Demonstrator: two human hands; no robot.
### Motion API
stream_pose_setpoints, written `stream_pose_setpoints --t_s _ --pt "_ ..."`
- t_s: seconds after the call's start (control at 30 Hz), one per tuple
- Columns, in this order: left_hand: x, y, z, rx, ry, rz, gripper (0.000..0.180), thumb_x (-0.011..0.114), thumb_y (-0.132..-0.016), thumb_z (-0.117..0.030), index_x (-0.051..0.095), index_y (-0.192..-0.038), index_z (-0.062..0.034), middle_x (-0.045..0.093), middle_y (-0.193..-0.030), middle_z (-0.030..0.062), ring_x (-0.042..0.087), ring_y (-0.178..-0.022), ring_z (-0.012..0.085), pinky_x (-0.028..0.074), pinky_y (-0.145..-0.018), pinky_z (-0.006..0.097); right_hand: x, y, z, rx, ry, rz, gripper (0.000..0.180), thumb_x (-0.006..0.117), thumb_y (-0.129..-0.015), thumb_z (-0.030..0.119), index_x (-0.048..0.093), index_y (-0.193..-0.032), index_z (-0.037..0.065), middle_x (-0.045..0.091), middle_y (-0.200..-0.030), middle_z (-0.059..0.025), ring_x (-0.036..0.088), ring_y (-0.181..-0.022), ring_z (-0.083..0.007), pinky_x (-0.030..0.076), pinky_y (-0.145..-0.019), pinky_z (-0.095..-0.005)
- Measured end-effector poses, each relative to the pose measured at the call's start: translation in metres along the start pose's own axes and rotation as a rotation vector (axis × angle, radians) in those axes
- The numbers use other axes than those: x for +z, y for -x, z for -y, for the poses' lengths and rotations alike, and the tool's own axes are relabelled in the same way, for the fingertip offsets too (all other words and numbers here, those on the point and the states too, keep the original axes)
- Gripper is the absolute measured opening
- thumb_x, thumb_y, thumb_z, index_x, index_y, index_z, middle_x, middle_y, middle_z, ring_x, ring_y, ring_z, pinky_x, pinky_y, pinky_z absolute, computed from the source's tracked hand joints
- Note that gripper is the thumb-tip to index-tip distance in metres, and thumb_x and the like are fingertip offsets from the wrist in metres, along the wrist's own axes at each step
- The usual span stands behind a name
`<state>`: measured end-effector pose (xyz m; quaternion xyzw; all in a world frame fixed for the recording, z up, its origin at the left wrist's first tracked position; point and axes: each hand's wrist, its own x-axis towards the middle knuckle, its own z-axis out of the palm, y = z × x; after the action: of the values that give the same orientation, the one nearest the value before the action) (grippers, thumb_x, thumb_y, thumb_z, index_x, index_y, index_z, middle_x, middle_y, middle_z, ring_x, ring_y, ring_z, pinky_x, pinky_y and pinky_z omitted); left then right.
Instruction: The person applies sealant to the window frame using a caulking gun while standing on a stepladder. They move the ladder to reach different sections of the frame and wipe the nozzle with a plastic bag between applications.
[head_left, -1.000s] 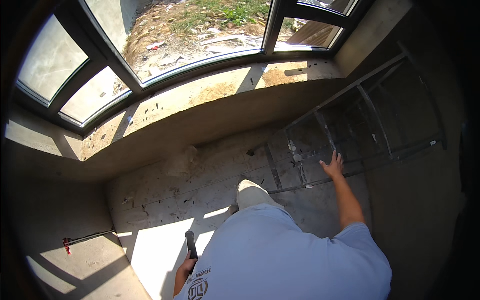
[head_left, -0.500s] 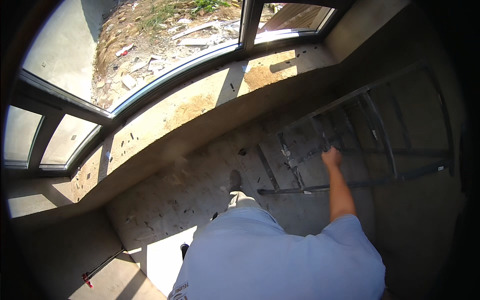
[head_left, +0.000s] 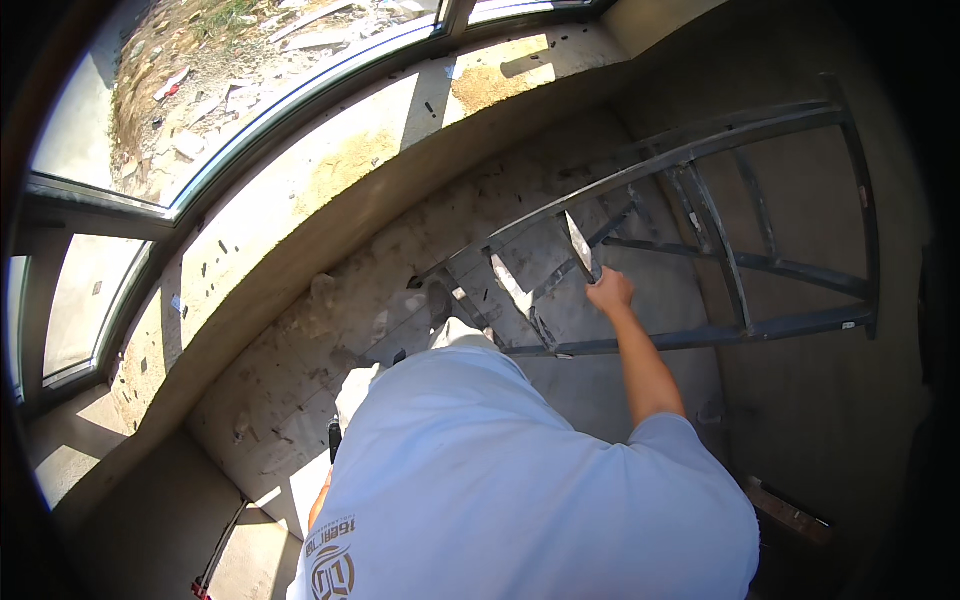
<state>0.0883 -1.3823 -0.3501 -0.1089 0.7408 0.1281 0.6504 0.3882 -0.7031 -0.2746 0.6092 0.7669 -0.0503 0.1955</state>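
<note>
A dark metal ladder [head_left: 740, 136] leans at a slant on my right, its far end up by the wall and its near end low beside my feet. My right hand [head_left: 611, 291] is closed round one of its rungs, a paint-splashed one, with the arm stretched forward. Of my left arm, only a strip of skin [head_left: 320, 497] shows past the edge of my light shirt. A black object [head_left: 335, 440] sticks out just ahead of it. The left fingers are hidden, so whether they hold that object cannot be made out.
A rough sunlit ledge [head_left: 340, 165], scattered with small dark bits, runs under the window frame [head_left: 165, 222]. Debris dots the grey floor [head_left: 262, 392]. A thin dark rod [head_left: 222, 545] lies lower left, and a wooden piece [head_left: 790, 512] lower right.
The ladder and my right hand have shifted left in view, and the ladder's lower part now reaches nearer my feet. My body has leaned and stepped; some left-arm skin now shows.
</note>
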Motion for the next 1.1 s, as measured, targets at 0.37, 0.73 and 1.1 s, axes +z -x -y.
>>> stream_pose_setpoints --t_s 0.37,0.73,1.1 --pt "-0.169 0.009 0.102 -0.061 -0.016 0.002 0.109 0.078 -0.080 -0.021 0.017 -0.170 -0.0292 0.072 -0.121 0.0185 0.070 -0.098 0.0270 0.054 -0.088 0.037 0.057 0.157 0.097 -0.046 -0.020 0.018 0.039 0.080 -0.078 0.036 0.076 -0.104 0.008 0.077 -0.099 -0.0207 0.073 -0.098 -0.0414 0.058 -0.084 -0.0511" --pt "-0.208 -0.020 0.139 -0.038 0.046 -0.056 0.114 0.076 -0.079 -0.017 0.009 -0.171 -0.0226 0.072 -0.109 0.0191 0.069 -0.085 0.0284 0.055 -0.079 0.041 0.103 0.229 0.142 -0.088 -0.029 0.030 0.049 0.085 -0.073 0.046 0.077 -0.098 0.004 0.076 -0.096 -0.0227 0.074 -0.095 -0.0423 0.059 -0.083 -0.0514" --pt "-0.175 -0.068 0.186 -0.130 0.123 -0.047 0.106 0.069 -0.081 -0.026 0.012 -0.170 -0.0220 0.065 -0.138 0.0256 0.064 -0.126 0.0359 0.047 -0.107 0.039 -0.040 0.212 0.325 -0.522 -0.237 0.610 0.024 0.072 -0.092 0.030 0.076 -0.091 0.006 0.075 -0.089 -0.0151 0.073 -0.085 -0.0385 0.057 -0.078 -0.0464"
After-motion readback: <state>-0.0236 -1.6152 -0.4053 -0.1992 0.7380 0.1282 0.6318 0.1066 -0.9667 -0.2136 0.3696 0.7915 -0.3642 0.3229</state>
